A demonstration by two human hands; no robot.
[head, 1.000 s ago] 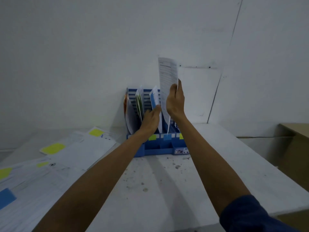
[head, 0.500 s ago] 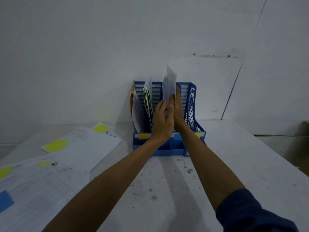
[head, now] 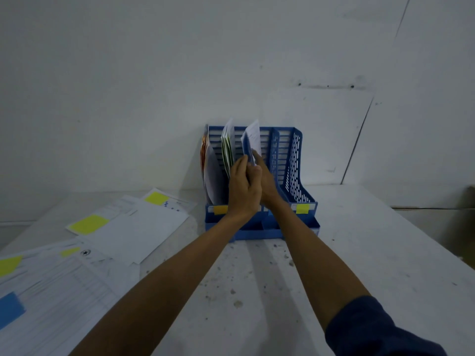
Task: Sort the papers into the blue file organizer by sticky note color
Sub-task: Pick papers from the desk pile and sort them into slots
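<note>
The blue file organizer [head: 295, 163] stands against the wall with several upright slots. The left slots hold papers with orange and green edges. My left hand [head: 243, 188] reaches into a middle slot, its straight fingers pressing the standing sheets there to the left. My right hand [head: 268, 183] is mostly hidden behind it; one digit lies on the front of a white printed paper [head: 254, 136], which it holds down in that same slot. Loose papers [head: 133, 232] with yellow sticky notes lie on the table to the left.
Small sticky labels [head: 302, 208] mark the organizer's front lip. A sheet with a blue sticky note [head: 10, 308] lies at the near left edge. The white table [head: 372, 253] is speckled with dirt. A brown box edge shows at far right.
My right hand has lowered the paper from high above the organizer down into a middle slot. My left hand has stayed at that slot, against the sheets.
</note>
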